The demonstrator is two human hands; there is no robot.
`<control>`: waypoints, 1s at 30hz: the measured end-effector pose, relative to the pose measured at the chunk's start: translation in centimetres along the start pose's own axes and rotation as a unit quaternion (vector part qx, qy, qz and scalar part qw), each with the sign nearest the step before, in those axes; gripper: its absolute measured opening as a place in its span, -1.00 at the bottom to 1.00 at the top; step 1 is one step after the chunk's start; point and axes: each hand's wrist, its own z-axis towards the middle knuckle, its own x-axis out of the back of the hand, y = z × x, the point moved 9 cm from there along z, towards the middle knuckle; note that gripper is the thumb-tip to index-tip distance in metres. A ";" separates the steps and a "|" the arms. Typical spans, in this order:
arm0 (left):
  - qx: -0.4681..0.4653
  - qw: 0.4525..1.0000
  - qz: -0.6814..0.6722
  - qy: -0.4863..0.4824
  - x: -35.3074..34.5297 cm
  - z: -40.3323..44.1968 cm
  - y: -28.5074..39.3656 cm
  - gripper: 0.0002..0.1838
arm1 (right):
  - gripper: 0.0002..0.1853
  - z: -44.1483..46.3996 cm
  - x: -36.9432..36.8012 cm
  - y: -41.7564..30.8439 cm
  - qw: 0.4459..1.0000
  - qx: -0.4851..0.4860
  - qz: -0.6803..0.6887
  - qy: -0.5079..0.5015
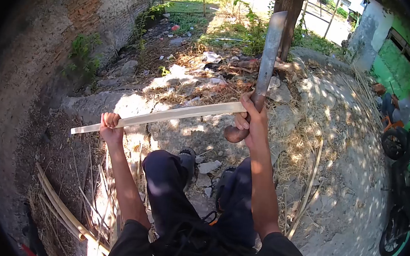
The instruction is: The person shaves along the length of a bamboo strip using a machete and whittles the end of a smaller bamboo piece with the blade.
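Observation:
My left hand (110,125) is closed around a long, pale, flat strip, apparently split bamboo (177,113), close to its left end. The strip slants up to the right across my view. My right hand (254,116) grips a machete (271,51), its dark wooden handle curving out below the fist and its grey blade pointing upward. At that same hand the strip's right end meets the fingers, beside the handle. Whether the fingers also pinch the strip is hard to make out. Both hands are raised in front of my bent knees.
Bamboo poles (61,209) and thin slivers lie at the lower left. Shavings and rubble (206,167) cover the ground around my feet. A tree trunk (288,23) stands ahead, a brick wall (79,9) at left. Another person (401,108) sits near a motorbike (395,143) at right.

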 end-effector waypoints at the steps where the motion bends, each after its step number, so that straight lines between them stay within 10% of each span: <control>1: -0.003 1.000 0.000 -0.001 -0.4 -0.4 0.1 -0.45 | -0.80 -0.4 -0.4 0.0 0.999 0.000 -0.036 -0.004; 6: 0.032 0.993 0.059 0.097 1.9 -2.0 1.8 -0.49 | -0.83 -2.2 -2.6 1.0 0.996 -0.025 -0.066 -0.058; 8: -0.030 0.935 0.210 0.283 4.0 -4.4 3.7 -0.57 | -0.83 -3.1 -4.0 1.5 0.993 -0.037 -0.058 -0.093; 10: 0.131 0.933 0.260 0.212 5.6 -5.5 3.9 -0.47 | -0.83 -3.6 -5.0 1.5 0.995 -0.042 -0.053 -0.078; 12: 0.094 0.863 0.397 0.297 3.3 -9.1 2.5 -0.34 | -0.83 -3.8 -5.4 1.6 0.996 -0.046 -0.050 -0.064; 14: 0.128 0.837 0.457 0.273 2.2 -11.0 2.6 -0.14 | -0.82 -3.8 -4.8 1.7 0.998 -0.047 -0.034 -0.017; 17: 0.330 0.610 0.687 0.215 0.6 -14.4 1.5 0.08 | -0.83 -3.4 -3.2 2.2 0.998 -0.049 -0.040 -0.013; 20: 0.375 0.433 0.814 0.098 -5.7 -16.0 -0.4 -0.28 | -0.83 -3.6 -2.3 2.2 0.998 -0.056 -0.014 -0.012; 22: 0.201 0.423 0.883 0.023 -14.1 -15.0 -4.3 -0.65 | -0.85 -3.8 -2.9 2.2 0.995 -0.073 0.028 -0.061; 26: -0.036 0.359 0.915 -0.179 -25.8 -14.5 -15.1 -0.62 | -0.84 -4.8 -4.3 1.8 0.992 -0.084 -0.031 -0.083; 30: 0.087 0.429 0.844 -0.310 -20.9 -14.4 -24.0 -0.42 | -0.83 -5.6 -5.0 2.3 0.984 -0.114 -0.057 -0.122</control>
